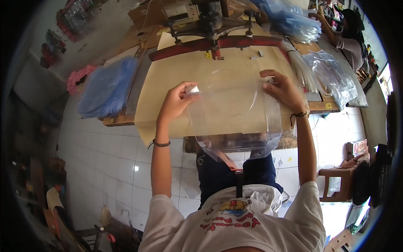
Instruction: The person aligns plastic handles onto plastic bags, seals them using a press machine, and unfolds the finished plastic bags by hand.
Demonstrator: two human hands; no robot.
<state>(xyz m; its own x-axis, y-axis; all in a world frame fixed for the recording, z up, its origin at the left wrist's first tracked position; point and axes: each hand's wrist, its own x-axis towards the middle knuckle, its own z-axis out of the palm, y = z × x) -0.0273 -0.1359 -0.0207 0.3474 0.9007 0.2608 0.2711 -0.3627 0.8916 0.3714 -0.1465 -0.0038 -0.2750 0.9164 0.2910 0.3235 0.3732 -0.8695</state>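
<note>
A clear plastic sheet or bag (pixel 235 113) is stretched between my two hands over brown paper (pixel 168 71), its lower end hanging past the table's front edge above my lap. My left hand (pixel 179 101) pinches its left upper corner, where a small white patch shows between thumb and fingers. The right upper corner is held by my right hand (pixel 285 90), thumb and fingers closed on it. Beyond the hands, a machine with a red bar (pixel 247 41) stands across the paper.
Bluish plastic sheets (pixel 110 86) lie stacked at the left, beside pink material (pixel 79 79). More clear plastic (pixel 331 75) covers the right side. Another person (pixel 352 38) is at the upper right. A wooden stool (pixel 338 182) stands on the tiled floor at right.
</note>
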